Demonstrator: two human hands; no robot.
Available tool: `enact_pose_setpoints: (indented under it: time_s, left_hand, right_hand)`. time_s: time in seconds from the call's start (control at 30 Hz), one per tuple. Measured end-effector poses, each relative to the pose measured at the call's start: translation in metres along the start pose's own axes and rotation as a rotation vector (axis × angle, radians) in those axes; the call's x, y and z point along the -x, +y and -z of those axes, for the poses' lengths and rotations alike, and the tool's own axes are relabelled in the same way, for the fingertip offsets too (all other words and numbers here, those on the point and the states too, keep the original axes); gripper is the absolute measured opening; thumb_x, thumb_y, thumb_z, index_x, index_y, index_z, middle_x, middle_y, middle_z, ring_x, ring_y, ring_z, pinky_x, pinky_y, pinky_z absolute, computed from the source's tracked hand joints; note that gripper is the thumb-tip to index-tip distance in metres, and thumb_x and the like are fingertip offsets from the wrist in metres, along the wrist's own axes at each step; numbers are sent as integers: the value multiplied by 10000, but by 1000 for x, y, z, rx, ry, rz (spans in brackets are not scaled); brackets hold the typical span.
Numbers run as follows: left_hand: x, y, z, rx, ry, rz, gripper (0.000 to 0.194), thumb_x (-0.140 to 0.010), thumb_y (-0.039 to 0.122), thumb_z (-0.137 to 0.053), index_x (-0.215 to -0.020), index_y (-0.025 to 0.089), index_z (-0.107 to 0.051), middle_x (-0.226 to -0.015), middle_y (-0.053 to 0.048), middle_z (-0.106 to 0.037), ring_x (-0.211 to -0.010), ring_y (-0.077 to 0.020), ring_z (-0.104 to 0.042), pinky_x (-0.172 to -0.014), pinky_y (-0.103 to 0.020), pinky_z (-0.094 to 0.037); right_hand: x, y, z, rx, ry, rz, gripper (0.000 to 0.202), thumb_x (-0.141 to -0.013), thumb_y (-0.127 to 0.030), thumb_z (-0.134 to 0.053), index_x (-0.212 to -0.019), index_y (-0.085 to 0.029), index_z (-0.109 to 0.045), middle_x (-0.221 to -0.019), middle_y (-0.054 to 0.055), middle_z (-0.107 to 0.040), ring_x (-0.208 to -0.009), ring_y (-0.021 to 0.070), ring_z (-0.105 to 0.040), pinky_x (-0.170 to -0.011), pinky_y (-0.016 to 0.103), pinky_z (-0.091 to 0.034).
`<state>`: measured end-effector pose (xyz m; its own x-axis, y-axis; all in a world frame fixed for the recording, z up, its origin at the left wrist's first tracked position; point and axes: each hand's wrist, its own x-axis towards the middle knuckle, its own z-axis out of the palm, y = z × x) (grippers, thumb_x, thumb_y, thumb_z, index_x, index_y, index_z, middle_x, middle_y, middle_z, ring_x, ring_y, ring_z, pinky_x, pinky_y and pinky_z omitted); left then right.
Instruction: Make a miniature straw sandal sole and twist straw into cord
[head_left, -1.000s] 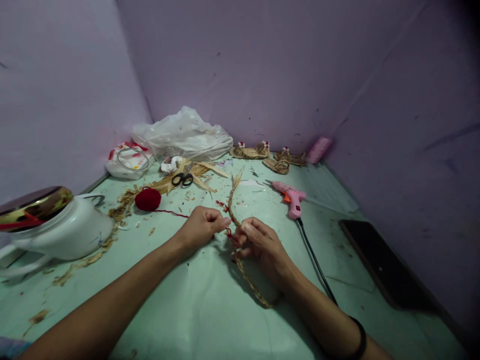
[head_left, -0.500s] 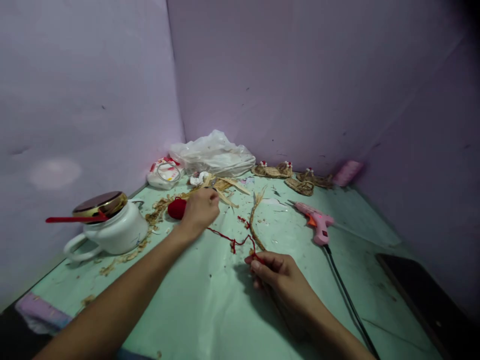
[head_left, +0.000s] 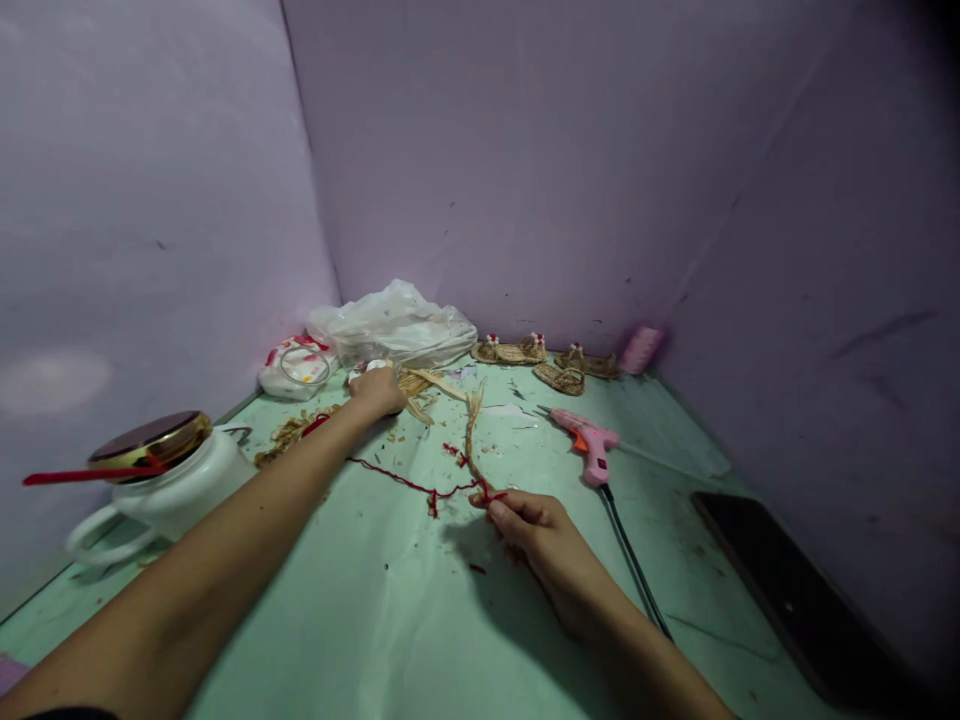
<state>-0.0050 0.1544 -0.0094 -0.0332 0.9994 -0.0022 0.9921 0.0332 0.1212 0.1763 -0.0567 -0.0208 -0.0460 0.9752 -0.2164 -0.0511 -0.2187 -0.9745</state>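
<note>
On the green table (head_left: 322, 600), hands (head_left: 551, 545) pinch braided cord (head_left: 471, 445).

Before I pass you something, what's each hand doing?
Left hand: by the pale strips; grip cannot be told.
Right hand: closed, pinching red yarn and braided cord.

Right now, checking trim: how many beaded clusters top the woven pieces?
3: left cluster and middle cluster on the left woven pieces, right cluster on the right ones; others may be hidden.

Illumination: dim, uneven. Pale glare marks the wall (head_left: 150, 180) left of the pot (head_left: 187, 485); wide-angle distortion bends the edges; right corner darkens.
</note>
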Motion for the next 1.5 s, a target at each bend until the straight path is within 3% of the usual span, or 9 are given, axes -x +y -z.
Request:
enact_pose_setpoints:
  time_s: [0.13, 0.27, 0.57, 0.83, 1.0, 1.17, 1.27, 1.37, 1.5]
  left_hand:
    - [1, -2, 1, -50, 15, 13, 413, -566, 325, -589, -920, 115, -624, -948, -179, -628, -898, -308, -567, -722, -360, -441]
    - [6, -14, 1, -53, 36, 12, 413, -581, 310, -573, -949, 125, -608, -977, -176, -623, -902, -307, -564, -708, -351, -441]
    - [5, -26, 3, 49, 63, 57, 381, -578, 377, -583, -854, 117, -625, -908, -195, -634, -868, -331, -579, -676, -357, -437]
    - [30, -36, 9, 256, 140, 63, 290, -559, 308, -564, -788, 149, -648, -868, -166, -647, -851, -333, -571, -648, -347, -413]
    - [44, -29, 16, 582, 158, 42, 382, -650, 365, -466, -933, 156, -614, -816, -93, -650, -675, -202, -578, -514, -247, -386]
    - [80, -29, 24, 931, 55, -11, 415, -645, 395, -445, -933, 117, -553, -679, -51, -616, -428, -84, -445, -361, -188, -261]
    - [115, -35, 25, 1320, -183, -87, 430, -575, 336, -561, -952, 139, -501, -612, -22, -596, -460, -95, -467, -388, -178, -286]
    - [144, -40, 23, 1320, -454, -309, 437, -543, 300, -590, -938, 132, -506, -661, -44, -621, -539, -118, -496, -479, -210, -356]
    - [157, -39, 20, 1007, -773, -464, 384, -525, 262, -567, -883, 124, -541, -616, -15, -576, -560, -119, -468, -508, -214, -338]
  right_hand:
    - [-1, -3, 0, -69, 3, -58, 265, -607, -315, -628, -791, -124, -625, -591, -23, -508, -476, 64, -407, -411, 181, -281]
    - [-3, -1, 0, -148, -36, -108, 253, -577, -263, -631, -791, -130, -611, -732, 3, -562, -482, 52, -446, -387, 171, -278]
    - [-8, 7, -1, -252, -66, -118, 301, -565, -178, -592, -862, -131, -574, -690, -11, -572, -392, 38, -436, -388, 187, -304]
    - [-7, 6, -2, -241, -75, -109, 507, -548, -111, -531, -1054, -128, -516, -795, 27, -599, -379, 50, -448, -381, 213, -334]
    - [-8, 7, 0, -252, -78, -103, 481, -560, -96, -517, -1039, -141, -519, -857, 40, -599, -391, 43, -458, -389, 208, -337]
    - [-9, 9, 1, -271, -101, -92, 486, -573, -94, -535, -1053, -156, -500, -921, 59, -586, -392, 38, -462, -386, 205, -347]
    - [-9, 9, 2, -279, -101, -64, 528, -583, -91, -539, -1100, -173, -472, -979, 70, -586, -420, 40, -481, -396, 196, -351]
    - [-10, 8, 2, -276, -86, -61, 586, -586, -93, -545, -1153, -183, -425, -1073, 98, -568, -407, 34, -480, -390, 195, -352]
    - [-11, 6, 3, -281, -76, -65, 661, -579, -96, -575, -1203, -187, -376, -1214, 150, -485, -390, 28, -494, -374, 192, -343]
